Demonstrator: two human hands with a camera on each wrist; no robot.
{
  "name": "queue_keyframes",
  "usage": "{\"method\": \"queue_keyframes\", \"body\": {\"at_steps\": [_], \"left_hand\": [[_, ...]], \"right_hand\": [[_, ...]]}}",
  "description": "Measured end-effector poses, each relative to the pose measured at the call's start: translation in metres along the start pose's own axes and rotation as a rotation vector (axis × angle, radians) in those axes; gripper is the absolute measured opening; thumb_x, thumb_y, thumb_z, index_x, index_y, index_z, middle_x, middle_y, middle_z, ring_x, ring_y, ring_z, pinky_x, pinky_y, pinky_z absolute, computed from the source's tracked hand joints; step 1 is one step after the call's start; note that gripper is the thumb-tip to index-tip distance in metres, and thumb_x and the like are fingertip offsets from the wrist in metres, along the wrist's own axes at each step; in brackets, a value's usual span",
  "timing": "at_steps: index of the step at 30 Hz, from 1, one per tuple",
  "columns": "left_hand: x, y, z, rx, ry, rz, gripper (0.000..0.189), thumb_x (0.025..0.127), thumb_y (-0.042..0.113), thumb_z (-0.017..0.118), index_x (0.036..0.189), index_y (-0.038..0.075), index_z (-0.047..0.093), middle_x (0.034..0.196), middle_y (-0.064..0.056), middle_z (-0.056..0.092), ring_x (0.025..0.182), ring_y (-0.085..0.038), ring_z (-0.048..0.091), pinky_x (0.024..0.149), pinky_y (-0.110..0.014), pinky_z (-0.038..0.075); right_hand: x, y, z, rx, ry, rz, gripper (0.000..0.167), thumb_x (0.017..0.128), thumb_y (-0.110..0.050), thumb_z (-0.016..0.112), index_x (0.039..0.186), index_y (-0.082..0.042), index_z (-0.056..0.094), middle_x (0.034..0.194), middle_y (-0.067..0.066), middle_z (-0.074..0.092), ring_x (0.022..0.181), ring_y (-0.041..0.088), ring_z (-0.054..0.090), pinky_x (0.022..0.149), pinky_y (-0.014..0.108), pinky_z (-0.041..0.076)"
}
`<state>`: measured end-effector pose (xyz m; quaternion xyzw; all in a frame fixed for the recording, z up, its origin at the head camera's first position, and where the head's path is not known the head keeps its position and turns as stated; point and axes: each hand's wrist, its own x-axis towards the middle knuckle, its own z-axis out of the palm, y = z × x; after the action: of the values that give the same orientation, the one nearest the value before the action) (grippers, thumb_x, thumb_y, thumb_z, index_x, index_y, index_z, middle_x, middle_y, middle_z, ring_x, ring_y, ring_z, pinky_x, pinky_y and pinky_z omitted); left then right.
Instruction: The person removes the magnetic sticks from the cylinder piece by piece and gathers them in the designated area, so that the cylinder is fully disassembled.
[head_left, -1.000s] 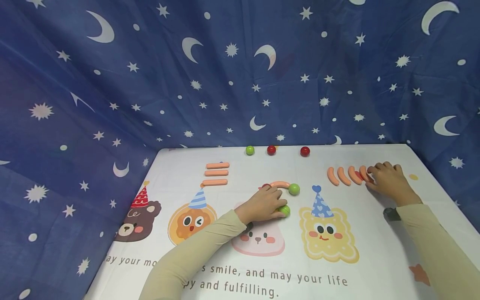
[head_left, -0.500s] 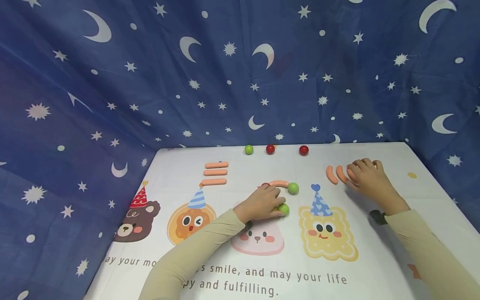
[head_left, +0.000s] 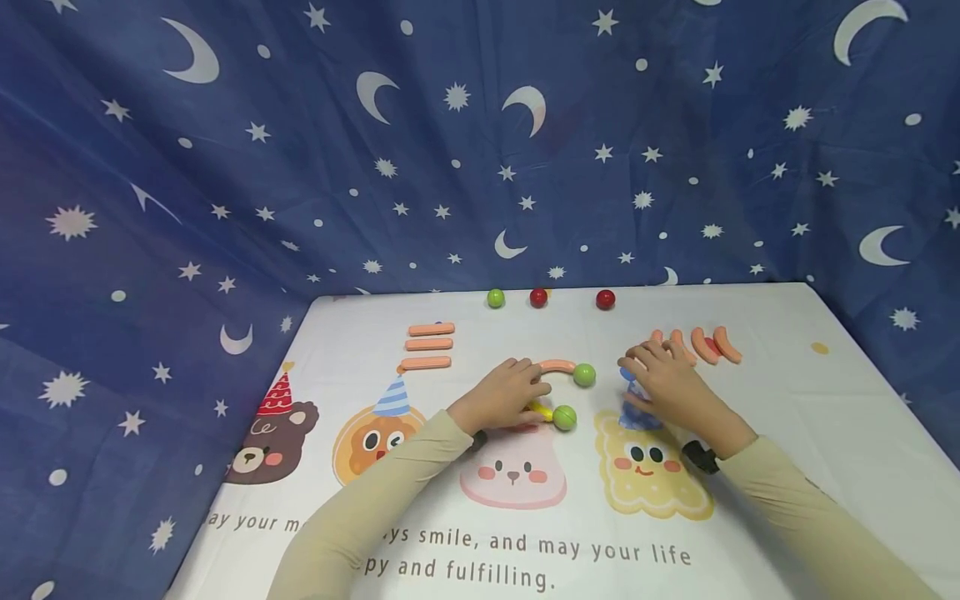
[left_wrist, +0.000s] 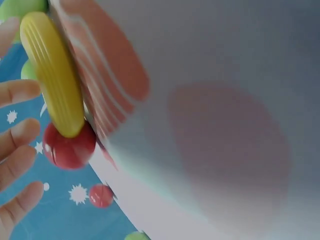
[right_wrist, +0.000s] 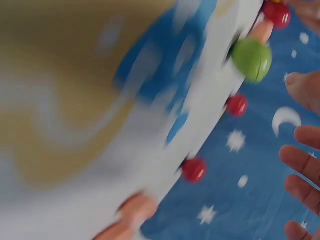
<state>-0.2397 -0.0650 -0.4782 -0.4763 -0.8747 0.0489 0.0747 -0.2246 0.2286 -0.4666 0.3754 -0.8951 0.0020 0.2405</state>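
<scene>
My left hand [head_left: 501,393] hovers at mid-table with its fingers spread. Beside it lies a yellow ridged, curved toy piece [left_wrist: 52,70], between a red ball [left_wrist: 70,145] and a green ball [head_left: 565,417]; no finger is curled round it. Just behind, a curved toy sausage [head_left: 557,366] meets another green ball [head_left: 584,375]. My right hand [head_left: 671,385] is over the printed blue hat, blurred by motion. Its fingers look loosely extended in the right wrist view, with nothing between them. Curved sausages [head_left: 726,345] lie behind it in a row, partly hidden by the hand.
Three straight sausages [head_left: 429,344] are stacked in parallel rows at the back left. Along the far edge stand a green ball [head_left: 496,298] and two red balls, one [head_left: 605,299] further right. A starry blue curtain [head_left: 450,150] rises behind the white printed tablecloth [head_left: 780,383].
My right hand has swept left from the row of curved sausages to the printed hat, leaving the sausages there. My left hand has drawn back slightly, uncovering the yellow piece.
</scene>
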Motion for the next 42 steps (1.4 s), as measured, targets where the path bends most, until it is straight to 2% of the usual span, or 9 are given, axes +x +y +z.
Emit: {"method": "queue_keyframes", "body": {"at_steps": [4, 9, 14, 19, 24, 29, 31, 35, 42], "left_hand": [[-0.003, -0.005, 0.001, 0.031, 0.003, 0.001, 0.022, 0.085, 0.041, 0.065, 0.101, 0.026, 0.064, 0.102, 0.005, 0.058, 0.090, -0.012, 0.051, 0.080, -0.026, 0.042], [-0.005, -0.006, 0.003, 0.064, 0.031, 0.014, 0.011, 0.087, 0.027, 0.064, 0.098, 0.026, 0.066, 0.101, 0.004, 0.060, 0.088, -0.013, 0.053, 0.077, -0.025, 0.044], [-0.006, -0.005, 0.003, 0.054, 0.042, 0.004, 0.004, 0.087, 0.025, 0.065, 0.090, 0.027, 0.065, 0.094, 0.005, 0.059, 0.082, -0.012, 0.052, 0.074, -0.025, 0.043], [-0.006, -0.002, 0.005, 0.024, 0.039, -0.002, 0.003, 0.086, 0.027, 0.065, 0.084, 0.027, 0.063, 0.089, 0.007, 0.058, 0.079, -0.011, 0.050, 0.072, -0.025, 0.042], [-0.008, 0.003, 0.005, 0.050, 0.038, 0.024, 0.007, 0.084, 0.032, 0.068, 0.088, 0.027, 0.066, 0.091, 0.007, 0.058, 0.081, -0.010, 0.050, 0.072, -0.024, 0.042], [-0.009, 0.008, 0.001, 0.038, -0.008, 0.049, 0.017, 0.084, 0.039, 0.067, 0.093, 0.024, 0.065, 0.092, 0.005, 0.054, 0.083, -0.011, 0.047, 0.074, -0.024, 0.040], [-0.010, 0.007, -0.001, 0.023, -0.016, 0.045, 0.019, 0.083, 0.039, 0.069, 0.095, 0.024, 0.066, 0.094, 0.005, 0.054, 0.084, -0.010, 0.047, 0.076, -0.024, 0.040], [-0.010, -0.001, -0.004, 0.006, 0.009, 0.028, 0.019, 0.079, 0.032, 0.074, 0.096, 0.025, 0.068, 0.094, 0.006, 0.054, 0.084, -0.010, 0.049, 0.076, -0.025, 0.042], [-0.008, -0.009, -0.002, 0.013, 0.028, 0.033, 0.012, 0.078, 0.028, 0.075, 0.089, 0.028, 0.071, 0.088, 0.006, 0.053, 0.079, -0.010, 0.047, 0.071, -0.024, 0.041]], "right_hand": [[0.010, -0.021, 0.003, 0.015, -0.025, -0.078, 0.054, 0.066, -0.036, 0.082, 0.106, -0.008, 0.059, 0.102, 0.009, 0.061, 0.098, 0.028, 0.055, 0.080, 0.047, 0.043], [0.020, -0.043, 0.009, 0.040, -0.082, -0.146, 0.054, 0.069, -0.041, 0.078, 0.109, -0.010, 0.060, 0.105, 0.006, 0.060, 0.099, 0.024, 0.054, 0.084, 0.046, 0.043], [0.027, -0.055, 0.014, 0.065, -0.095, -0.206, 0.049, 0.070, -0.043, 0.078, 0.106, -0.013, 0.064, 0.102, 0.004, 0.060, 0.097, 0.021, 0.054, 0.083, 0.045, 0.044], [0.028, -0.059, 0.019, 0.078, -0.122, -0.229, 0.041, 0.072, -0.042, 0.077, 0.103, -0.018, 0.065, 0.099, 0.001, 0.059, 0.096, 0.019, 0.051, 0.083, 0.043, 0.043], [0.028, -0.061, 0.021, 0.085, -0.104, -0.244, 0.041, 0.071, -0.040, 0.078, 0.102, -0.018, 0.064, 0.099, 0.001, 0.059, 0.096, 0.019, 0.051, 0.082, 0.043, 0.044], [0.028, -0.062, 0.021, 0.100, -0.097, -0.250, 0.037, 0.070, -0.037, 0.079, 0.101, -0.021, 0.065, 0.096, 0.000, 0.059, 0.093, 0.018, 0.051, 0.082, 0.042, 0.044], [0.028, -0.062, 0.021, 0.091, -0.103, -0.252, 0.037, 0.070, -0.037, 0.080, 0.101, -0.021, 0.065, 0.096, -0.001, 0.059, 0.092, 0.018, 0.052, 0.081, 0.041, 0.043], [0.028, -0.060, 0.021, 0.074, -0.109, -0.259, 0.038, 0.069, -0.036, 0.080, 0.102, -0.022, 0.066, 0.095, -0.001, 0.060, 0.092, 0.018, 0.052, 0.080, 0.039, 0.043], [0.027, -0.056, 0.024, 0.074, -0.084, -0.259, 0.036, 0.068, -0.035, 0.081, 0.100, -0.024, 0.067, 0.093, -0.002, 0.061, 0.091, 0.017, 0.053, 0.079, 0.038, 0.043]]}}
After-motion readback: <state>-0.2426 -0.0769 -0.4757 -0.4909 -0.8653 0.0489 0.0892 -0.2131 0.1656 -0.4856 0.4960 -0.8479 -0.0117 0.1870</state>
